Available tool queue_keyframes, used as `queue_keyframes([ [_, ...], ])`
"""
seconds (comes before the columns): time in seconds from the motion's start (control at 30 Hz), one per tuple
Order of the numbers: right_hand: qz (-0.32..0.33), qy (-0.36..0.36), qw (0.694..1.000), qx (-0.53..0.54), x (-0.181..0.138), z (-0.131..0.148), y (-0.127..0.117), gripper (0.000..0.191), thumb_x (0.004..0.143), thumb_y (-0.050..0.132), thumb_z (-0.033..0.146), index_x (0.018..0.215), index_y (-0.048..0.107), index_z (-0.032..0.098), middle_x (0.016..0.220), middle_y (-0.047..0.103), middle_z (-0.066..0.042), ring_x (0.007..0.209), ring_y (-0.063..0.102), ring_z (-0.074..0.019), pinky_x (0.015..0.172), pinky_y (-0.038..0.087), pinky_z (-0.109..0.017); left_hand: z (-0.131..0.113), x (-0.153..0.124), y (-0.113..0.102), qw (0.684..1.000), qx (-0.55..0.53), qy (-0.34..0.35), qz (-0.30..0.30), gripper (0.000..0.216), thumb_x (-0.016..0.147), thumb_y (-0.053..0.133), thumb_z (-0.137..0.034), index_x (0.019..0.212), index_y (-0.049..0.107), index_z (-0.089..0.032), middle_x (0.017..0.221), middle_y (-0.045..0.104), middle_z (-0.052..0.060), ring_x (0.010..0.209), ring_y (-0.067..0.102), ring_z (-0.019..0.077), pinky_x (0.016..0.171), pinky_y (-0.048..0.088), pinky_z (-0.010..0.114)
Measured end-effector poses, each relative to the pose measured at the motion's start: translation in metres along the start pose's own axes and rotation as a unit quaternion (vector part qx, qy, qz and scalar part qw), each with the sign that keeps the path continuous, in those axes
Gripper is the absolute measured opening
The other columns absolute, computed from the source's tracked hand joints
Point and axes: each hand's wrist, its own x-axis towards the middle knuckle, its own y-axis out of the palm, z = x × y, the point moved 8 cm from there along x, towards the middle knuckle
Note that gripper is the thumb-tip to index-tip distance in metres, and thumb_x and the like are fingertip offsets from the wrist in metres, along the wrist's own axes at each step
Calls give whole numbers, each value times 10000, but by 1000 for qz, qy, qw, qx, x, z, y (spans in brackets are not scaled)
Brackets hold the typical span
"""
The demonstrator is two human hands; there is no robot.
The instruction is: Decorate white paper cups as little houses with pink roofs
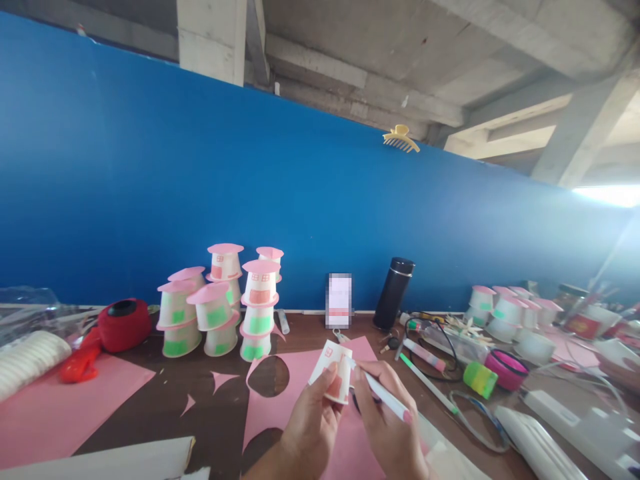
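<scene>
My left hand (pixel 311 421) grips a white paper cup (pixel 326 355), which is tilted over the pink paper. A red window and a red door shape are drawn on the cup's side. In my right hand (pixel 393 417) is a white marker (pixel 387 395) with a pink end, its tip at the cup's upper right. Beneath both hands lies a pink sheet (pixel 265 417) with round cut-outs. To the left stand stacked paper cups (pixel 260 298) with pink paper discs, some marked red and others green.
A black bottle (pixel 394 293) and a phone (pixel 339 300) stand by the blue partition (pixel 310 200). A green-ended marker (pixel 427 383), cables, a power strip (pixel 575 427) and more cups (pixel 510 310) fill the right side. At left are a red tape dispenser (pixel 123 327) and white rope (pixel 30 363).
</scene>
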Motion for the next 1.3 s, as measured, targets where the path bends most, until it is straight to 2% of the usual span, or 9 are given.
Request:
queue_keyframes([
  [0.4, 2, 3, 1000, -11, 1, 2, 1, 87, 917, 556, 258, 897, 626, 210, 767, 640, -14, 668, 615, -144, 642, 496, -231, 3, 3, -1, 1000, -1, -4, -1, 200, 812, 679, -186, 994, 674, -104, 1080, 710, 131, 976, 657, 208, 905, 489, 321],
  [0.63, 5, 8, 1000, -4, 1, -1, 1, 71, 914, 563, 248, 893, 622, 214, 762, 634, -4, 664, 606, -141, 640, 486, -229, 2, 1, 0, 1000, -6, -3, -9, 148, 828, 655, -167, 959, 682, -105, 992, 723, 112, 886, 666, 179, 831, 510, 293],
  [0.93, 2, 8, 1000, -6, 2, 1, 1, 87, 917, 554, 252, 888, 625, 210, 750, 635, -9, 652, 608, -147, 624, 486, -232, 2, 3, -2, 1000, -8, -10, -10, 195, 807, 686, -188, 989, 677, -117, 1054, 720, 114, 933, 669, 190, 847, 498, 289],
  [1.3, 6, 12, 1000, 4, 1, 0, -1, 84, 920, 552, 255, 890, 619, 214, 767, 641, -18, 670, 611, -150, 630, 492, -233, 2, 3, -4, 1000, -12, -11, -6, 221, 781, 708, -204, 985, 673, -125, 1008, 728, 108, 965, 667, 223, 863, 485, 314],
])
